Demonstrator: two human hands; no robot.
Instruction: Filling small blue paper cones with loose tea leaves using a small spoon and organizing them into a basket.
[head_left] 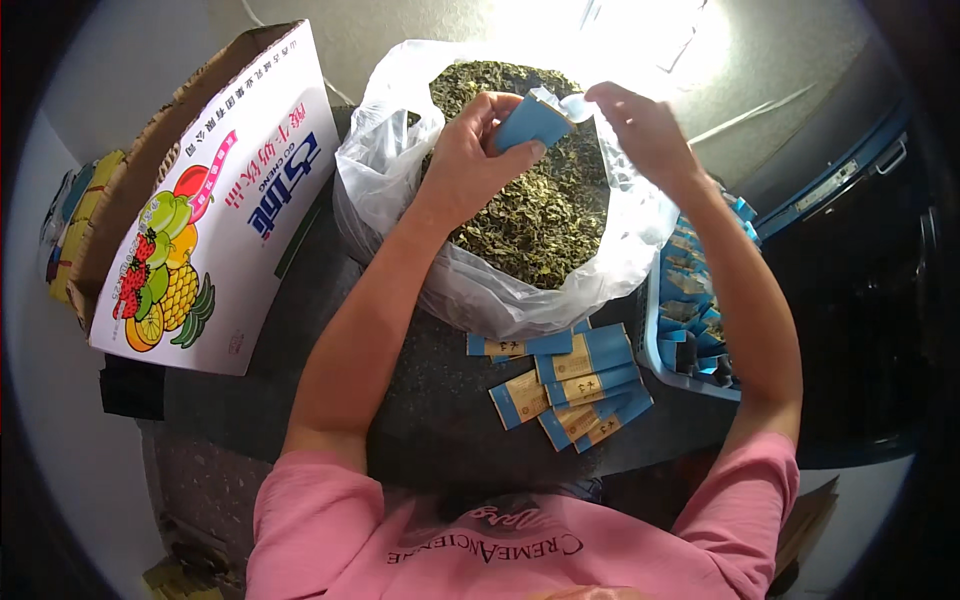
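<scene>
My left hand (pixel 478 150) grips a small blue packet (pixel 530 121) over a big clear plastic bag (pixel 400 170) full of dried green-brown leaves (pixel 540 215). My right hand (pixel 640 125) pinches a small pale scoop or lid (pixel 577 106) at the packet's upper corner. Both hands hover above the leaves at the far side of the bag. Whether the packet's mouth is spread apart I cannot tell.
Several blue and tan packets (pixel 570 385) lie on the dark surface (pixel 420 400) in front of the bag. A blue basket (pixel 690 310) at the right holds more packets. A white fruit-printed cardboard box (pixel 220 200) stands at the left.
</scene>
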